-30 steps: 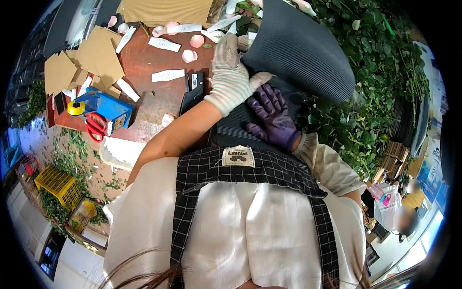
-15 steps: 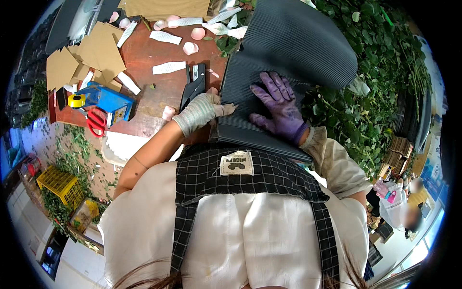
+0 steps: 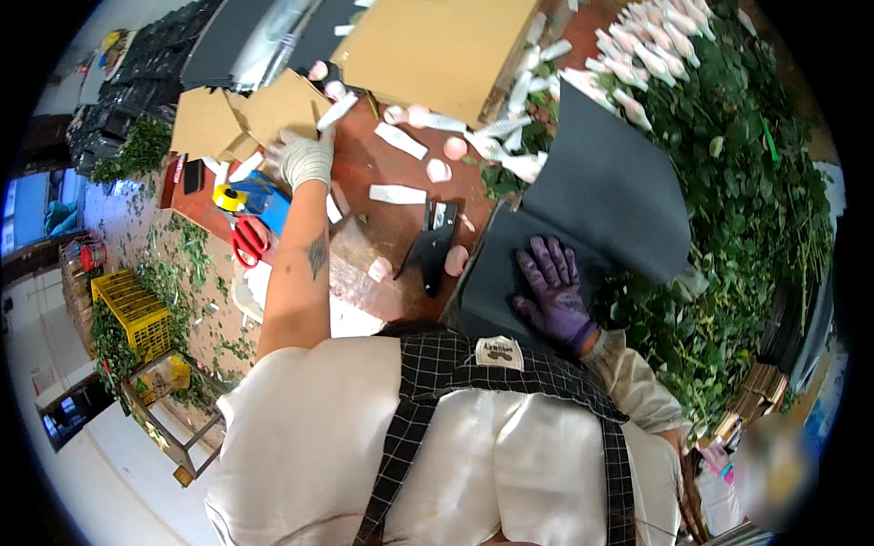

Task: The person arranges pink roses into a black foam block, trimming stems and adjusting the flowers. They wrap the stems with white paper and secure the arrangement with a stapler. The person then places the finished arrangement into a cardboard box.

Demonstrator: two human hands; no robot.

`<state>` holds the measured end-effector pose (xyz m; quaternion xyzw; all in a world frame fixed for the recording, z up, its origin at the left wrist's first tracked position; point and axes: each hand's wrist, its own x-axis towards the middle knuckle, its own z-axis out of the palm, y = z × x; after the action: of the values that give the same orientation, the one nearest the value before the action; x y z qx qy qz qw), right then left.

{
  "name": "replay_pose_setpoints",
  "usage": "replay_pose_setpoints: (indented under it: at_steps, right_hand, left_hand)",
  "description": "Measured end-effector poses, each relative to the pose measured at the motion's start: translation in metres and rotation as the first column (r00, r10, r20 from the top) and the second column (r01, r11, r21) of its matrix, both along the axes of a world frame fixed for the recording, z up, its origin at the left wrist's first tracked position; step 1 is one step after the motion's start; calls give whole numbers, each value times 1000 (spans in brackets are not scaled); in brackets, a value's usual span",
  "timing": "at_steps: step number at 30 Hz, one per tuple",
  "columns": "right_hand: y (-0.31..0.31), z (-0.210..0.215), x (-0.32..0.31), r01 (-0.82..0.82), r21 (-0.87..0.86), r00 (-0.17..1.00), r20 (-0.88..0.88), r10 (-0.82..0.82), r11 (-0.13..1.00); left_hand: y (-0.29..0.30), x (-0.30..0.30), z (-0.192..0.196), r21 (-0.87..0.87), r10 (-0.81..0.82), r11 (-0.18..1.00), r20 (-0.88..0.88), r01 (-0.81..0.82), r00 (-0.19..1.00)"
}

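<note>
My left hand (image 3: 303,162), in a pale knitted glove with bare fingertips, reaches out over the cut cardboard pieces (image 3: 266,114) at the far left of the table. Its fingers look spread and touch or hover at the lower edge of the pile; the tips are partly hidden. My right hand (image 3: 553,296), in a stained purple glove, lies flat with fingers apart on a black corrugated sheet (image 3: 492,255). The sheet is folded, and its far flap (image 3: 619,182) stands up toward the leaves. Between my hands a black stapler (image 3: 434,246) rests on the table.
Pink petals (image 3: 439,171) and white paper strips (image 3: 398,195) lie scattered. A blue tape dispenser (image 3: 267,205) and red scissors (image 3: 248,240) are under my left forearm. Leafy stems (image 3: 728,227) heap up at right, with wrapped pale pink roses (image 3: 651,59) behind. A large cardboard sheet (image 3: 428,55) lies at the back.
My left hand has left the near edge of the black sheet and moved far left to the cardboard pieces. My right hand stays flat on the sheet. The view has shifted left.
</note>
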<state>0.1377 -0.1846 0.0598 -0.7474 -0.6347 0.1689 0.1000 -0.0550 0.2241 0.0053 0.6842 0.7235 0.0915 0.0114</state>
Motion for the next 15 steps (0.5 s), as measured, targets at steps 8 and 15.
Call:
replay_pose_setpoints:
  at_steps: [8, 15]
  right_hand:
    - [6, 39, -3, 108, -56, 994, 10, -108, 993]
    - [-2, 35, -4, 196, -195, 977, -51, -209, 961]
  left_hand:
    - [66, -37, 23, -428, -468, 845, -305, 319, 830]
    - [-58, -39, 134, -310, -588, 446, 606, 840, 536]
